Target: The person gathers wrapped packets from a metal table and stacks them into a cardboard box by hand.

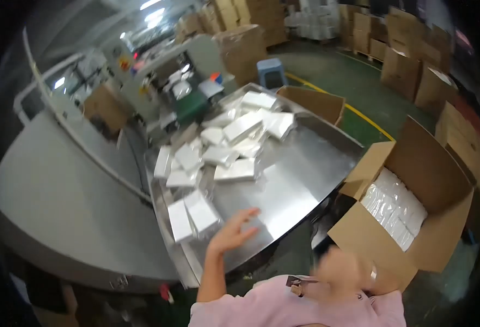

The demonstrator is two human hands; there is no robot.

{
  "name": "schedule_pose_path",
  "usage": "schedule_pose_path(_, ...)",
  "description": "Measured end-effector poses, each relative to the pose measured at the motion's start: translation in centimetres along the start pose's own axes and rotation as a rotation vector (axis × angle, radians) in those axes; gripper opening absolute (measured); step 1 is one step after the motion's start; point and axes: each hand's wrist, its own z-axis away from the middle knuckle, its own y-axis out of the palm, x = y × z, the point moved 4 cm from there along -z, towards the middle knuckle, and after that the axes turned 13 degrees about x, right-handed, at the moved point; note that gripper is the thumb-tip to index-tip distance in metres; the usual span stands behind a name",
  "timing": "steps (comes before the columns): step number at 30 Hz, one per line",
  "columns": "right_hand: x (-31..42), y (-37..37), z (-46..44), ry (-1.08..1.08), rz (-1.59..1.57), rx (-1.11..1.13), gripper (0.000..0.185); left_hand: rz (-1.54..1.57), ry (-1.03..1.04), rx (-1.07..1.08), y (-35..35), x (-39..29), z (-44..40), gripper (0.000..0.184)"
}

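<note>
My left hand (236, 231) is held over the near left part of the metal table (300, 163), its fingers apart and nothing in them. Just left of it lie two white packs (200, 211) in clear wrapping, side by side. Farther back, several more wrapped white packs (242, 126) are heaped loosely on the table. My right hand (340, 270) is smeared by motion in front of my chest, near the open cardboard box; its fingers cannot be made out. Inside that box (444, 237), wrapped white packs (395, 207) lie in rows.
A large grey machine (76, 201) stands along the left. Behind the table are a blue stool (271, 68) and an open brown box (316, 103). Stacked cartons (400, 68) stand at the back right, beyond a yellow floor line (359, 113).
</note>
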Motion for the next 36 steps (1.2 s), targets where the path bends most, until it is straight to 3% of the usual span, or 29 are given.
schedule_pose_path(1, -2.8, 1.5, -2.1, 0.054, 0.042, -0.133, 0.012, -0.121, -0.093, -0.183, -1.4, 2.6, 1.7, 0.048)
schedule_pose_path(2, -6.7, 4.0, -4.3, 0.059, 0.109, -0.503, 0.010, -0.243, -0.197, -0.369, -2.7, 5.9, 3.4, 0.048)
schedule_pose_path(3, -11.6, 8.8, -6.2, 0.265, 0.171, -0.520, 0.013, -0.373, -0.307, -0.536, -3.9, 9.3, 5.3, 0.048)
schedule_pose_path(5, -16.3, 12.8, -7.5, 0.226, 0.085, -0.455, 0.021, -0.570, -0.437, -0.712, -7.4, 14.1, 8.0, 0.045)
schedule_pose_path(7, -17.7, 13.5, -8.6, 0.303, -0.038, -0.583, 0.018, -0.344, -0.531, -0.850, -10.7, 19.0, 10.0, 0.044)
schedule_pose_path(9, -18.8, 13.0, -9.7, 0.353, -0.068, -0.729, 0.014, -0.386, -0.611, -0.935, -13.3, 23.6, 11.0, 0.047)
schedule_pose_path(10, -20.3, 13.0, -10.5, 0.350, -0.128, -0.694, 0.008, -0.413, -0.589, -0.954, -14.5, 23.8, 10.2, 0.046)
schedule_pose_path(13, -22.8, 10.4, -14.3, 0.390, -0.158, -0.627, 0.031, -0.453, -0.499, -1.005, -18.1, 28.1, 6.5, 0.050)
schedule_pose_path(16, -24.6, 6.9, -19.3, 0.290, -0.034, -0.539, 0.060, -0.410, -0.535, -0.963, -21.3, 30.4, 1.4, 0.051)
schedule_pose_path(19, -27.1, 4.4, -24.8, 0.263, 0.061, -0.423, 0.081, -0.413, -0.867, -0.725, -23.9, 29.4, -3.7, 0.051)
schedule_pose_path(21, -29.1, 3.1, -28.5, 0.209, 0.044, -0.412, 0.095, -0.263, -0.854, -0.659, -25.1, 33.2, -5.8, 0.050)
schedule_pose_path(22, -30.2, 2.3, -30.3, 0.208, 0.024, -0.385, 0.098, -0.138, -0.849, -0.575, -25.8, 37.5, -6.9, 0.050)
schedule_pose_path(23, -31.3, 1.5, -32.1, 0.207, 0.001, -0.357, 0.101, -0.127, -0.851, -0.509, -25.6, 37.7, -7.5, 0.050)
schedule_pose_path(28, -35.2, 1.8, -38.6, 0.392, 0.080, -0.144, 0.108, -0.411, -0.845, -0.409, -18.4, 29.7, -10.1, 0.046)
schedule_pose_path(32, -34.4, 3.4, -38.3, 0.473, 0.023, -0.070, 0.102, -0.580, -0.749, -0.444, -14.6, 29.3, -10.0, 0.042)
schedule_pose_path(36, -31.4, 5.8, -32.7, 0.533, 0.017, -0.035, 0.099, -0.619, -0.492, -0.413, -10.1, 26.4, -8.4, 0.040)
